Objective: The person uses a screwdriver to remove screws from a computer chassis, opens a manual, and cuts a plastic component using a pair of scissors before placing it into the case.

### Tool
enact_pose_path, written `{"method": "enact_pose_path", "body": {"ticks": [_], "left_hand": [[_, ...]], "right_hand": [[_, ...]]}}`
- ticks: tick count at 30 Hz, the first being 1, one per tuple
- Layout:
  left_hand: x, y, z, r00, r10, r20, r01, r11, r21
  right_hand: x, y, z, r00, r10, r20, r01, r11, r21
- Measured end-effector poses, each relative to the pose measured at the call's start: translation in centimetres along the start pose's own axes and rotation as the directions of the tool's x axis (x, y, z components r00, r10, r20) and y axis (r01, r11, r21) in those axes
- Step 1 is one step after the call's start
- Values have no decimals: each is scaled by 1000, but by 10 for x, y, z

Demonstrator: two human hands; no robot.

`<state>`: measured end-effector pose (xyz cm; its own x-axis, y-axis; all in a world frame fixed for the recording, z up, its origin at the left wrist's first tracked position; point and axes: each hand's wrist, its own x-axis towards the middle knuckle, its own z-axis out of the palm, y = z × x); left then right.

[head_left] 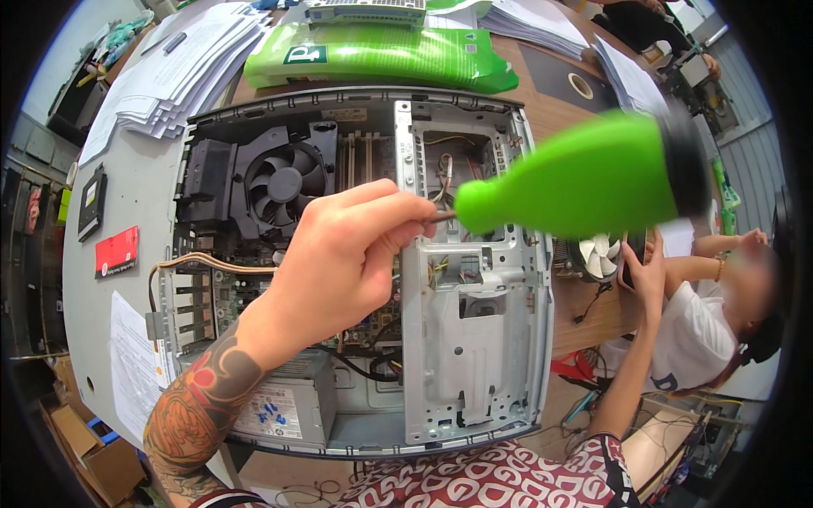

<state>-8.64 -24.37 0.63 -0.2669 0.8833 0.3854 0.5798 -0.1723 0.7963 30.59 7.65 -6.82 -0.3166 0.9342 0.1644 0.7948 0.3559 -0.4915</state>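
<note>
A cluttered bench (pixel 127 182) carries the opened computer case (pixel 356 271), lid already off. Your left hand (pixel 347 258) pinches the nozzle of a green air blower (pixel 576 178) above its drive cage; fan dusting looks unfinished. Your right hand is unseen.

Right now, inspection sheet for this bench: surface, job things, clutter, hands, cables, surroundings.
Surface: grey table, mostly covered.
Job's things: open computer case lying flat, cooling fan exposed; green screwdriver raised over it.
Clutter: paper stacks, green bag, red card, tape roll.
Hands: left hand pinches the screwdriver's metal tip; right hand is low at the right, beside a small loose fan.
Cables: wire bundles inside the case.
Surroundings: seated person on the right; cardboard boxes below.
</note>
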Motion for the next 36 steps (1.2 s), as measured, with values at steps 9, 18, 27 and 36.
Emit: {"method": "enact_pose_path", "body": {"ticks": [9, 18, 27, 36], "left_hand": [[-3, -2, -4, 991, -128, 37, 131, 987, -95], [-1, 2, -5, 972, -227, 68, 234, 961, -148], [-1, 1, -4, 977, -201, 64, 207, 973, -103], [-1, 2, -6, 967, -243, 70, 249, 965, -84]], "right_hand": [[-31, 21, -40, 937, -20, 347, -178, 832, 526], [-11, 32, -18, 986, 93, 140, -146, 884, 444], [-18, 21, -28, 961, 4, 276, -156, 833, 531], [-17, 25, -26, 962, 23, 274, -158, 862, 482]]}}
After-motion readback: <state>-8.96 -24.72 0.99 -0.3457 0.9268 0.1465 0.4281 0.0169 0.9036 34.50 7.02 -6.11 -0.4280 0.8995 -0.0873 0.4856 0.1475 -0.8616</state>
